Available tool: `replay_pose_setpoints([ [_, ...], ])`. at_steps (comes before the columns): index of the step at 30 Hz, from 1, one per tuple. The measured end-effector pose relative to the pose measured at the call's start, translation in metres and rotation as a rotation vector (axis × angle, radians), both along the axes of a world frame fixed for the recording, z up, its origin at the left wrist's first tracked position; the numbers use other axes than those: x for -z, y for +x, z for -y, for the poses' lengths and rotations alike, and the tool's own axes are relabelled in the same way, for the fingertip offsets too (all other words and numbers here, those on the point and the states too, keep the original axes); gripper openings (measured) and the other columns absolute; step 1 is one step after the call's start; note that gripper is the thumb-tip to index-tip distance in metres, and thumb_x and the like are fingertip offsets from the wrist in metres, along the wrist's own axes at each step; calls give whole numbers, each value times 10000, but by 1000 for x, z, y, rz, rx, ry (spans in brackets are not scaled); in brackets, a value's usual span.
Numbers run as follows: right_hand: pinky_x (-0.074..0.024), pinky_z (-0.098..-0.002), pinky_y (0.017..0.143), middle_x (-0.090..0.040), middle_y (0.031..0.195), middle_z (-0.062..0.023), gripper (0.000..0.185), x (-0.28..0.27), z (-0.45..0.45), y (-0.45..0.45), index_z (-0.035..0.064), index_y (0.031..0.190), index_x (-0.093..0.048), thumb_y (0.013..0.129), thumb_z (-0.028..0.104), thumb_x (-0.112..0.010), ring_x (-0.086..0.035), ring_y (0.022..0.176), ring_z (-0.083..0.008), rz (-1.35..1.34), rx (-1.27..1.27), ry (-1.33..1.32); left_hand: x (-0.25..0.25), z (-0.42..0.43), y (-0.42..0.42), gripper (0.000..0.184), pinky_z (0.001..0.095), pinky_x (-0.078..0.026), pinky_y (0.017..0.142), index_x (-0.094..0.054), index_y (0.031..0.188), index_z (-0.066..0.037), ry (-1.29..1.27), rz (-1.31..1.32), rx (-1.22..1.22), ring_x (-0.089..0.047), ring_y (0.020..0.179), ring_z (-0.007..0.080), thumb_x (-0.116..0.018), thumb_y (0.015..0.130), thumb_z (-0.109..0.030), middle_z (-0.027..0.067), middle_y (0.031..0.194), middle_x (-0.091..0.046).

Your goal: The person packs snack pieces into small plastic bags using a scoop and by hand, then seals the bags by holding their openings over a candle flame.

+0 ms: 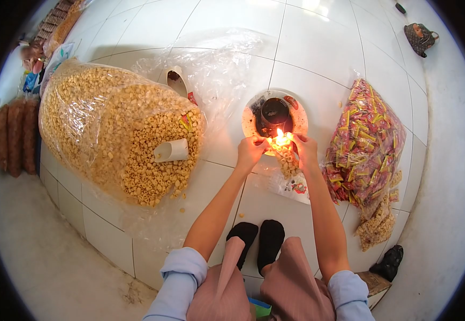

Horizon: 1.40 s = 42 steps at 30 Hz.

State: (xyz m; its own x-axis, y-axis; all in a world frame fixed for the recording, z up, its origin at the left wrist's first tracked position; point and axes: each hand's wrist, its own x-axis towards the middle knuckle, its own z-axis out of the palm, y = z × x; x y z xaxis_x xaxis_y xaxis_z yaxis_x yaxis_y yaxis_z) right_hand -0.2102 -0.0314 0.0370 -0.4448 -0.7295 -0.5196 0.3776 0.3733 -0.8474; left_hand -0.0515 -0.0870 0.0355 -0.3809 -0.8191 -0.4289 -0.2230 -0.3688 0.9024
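Observation:
My left hand [252, 151] and my right hand [306, 151] pinch the two sides of the top edge of a small clear plastic bag of ring-shaped snacks [287, 162]. The bag hangs between them. Right at its top edge burns a small flame [280, 134]; its glare hides the exact edge and what it burns on. Just beyond the hands, a dark round cup [275, 109] stands on a pale, soot-stained plate [249, 122]. Beneath the small bag lie clear plastic bags [283, 184] with some red print, partly hidden by it.
To the left lies a large open bag of snacks [93, 112] with a white scoop [171, 151] in it; another scoop [176, 83] rests at its top. On the right are a bag of red-yellow sachets [363, 142] and filled snack bags [378, 226]. Black-socked feet [271, 241] stand below.

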Motion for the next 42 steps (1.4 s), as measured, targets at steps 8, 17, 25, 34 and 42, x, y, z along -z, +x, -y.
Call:
replay_pose_setpoints([
  [8,-423,-185,540,-569,682,-2,112,-3,-4,-4,-23,833,-611,800,83,-597,-508,565,-61,-55,101,14,-6,-6,-13,177,201,-469,601,-620,826,39,27,-31,-78,-558,627,79,-607,791,-134,47,694,-609],
  [17,-416,-194,685,-532,836,-3,226,-71,-51,14,-14,1014,-534,823,102,-569,-510,756,-61,43,-71,-141,-65,-59,7,166,204,-463,633,-616,831,14,-57,3,-85,-567,649,72,-606,803,-149,31,725,-622],
  [25,-418,-194,686,-556,737,-6,157,-97,-74,2,7,875,-628,794,141,-619,-503,690,-58,-164,-171,-157,-108,-77,53,95,193,-461,630,-610,841,12,-246,-52,-191,-567,664,64,-615,792,-68,17,723,-601],
  [34,-401,-278,801,-599,871,-44,147,-127,-54,37,72,904,-649,767,116,-618,-502,894,-154,-572,-401,-494,-144,-77,58,86,212,-472,610,-612,832,15,-478,-57,-44,-572,639,82,-630,757,-20,38,726,-613],
  [42,-393,-267,818,-568,893,-34,170,-113,-76,24,10,924,-610,805,128,-586,-495,911,-132,-224,-310,-350,-145,-83,41,92,213,-480,658,-602,856,27,-314,-203,53,-572,699,78,-616,770,-5,32,772,-605],
])
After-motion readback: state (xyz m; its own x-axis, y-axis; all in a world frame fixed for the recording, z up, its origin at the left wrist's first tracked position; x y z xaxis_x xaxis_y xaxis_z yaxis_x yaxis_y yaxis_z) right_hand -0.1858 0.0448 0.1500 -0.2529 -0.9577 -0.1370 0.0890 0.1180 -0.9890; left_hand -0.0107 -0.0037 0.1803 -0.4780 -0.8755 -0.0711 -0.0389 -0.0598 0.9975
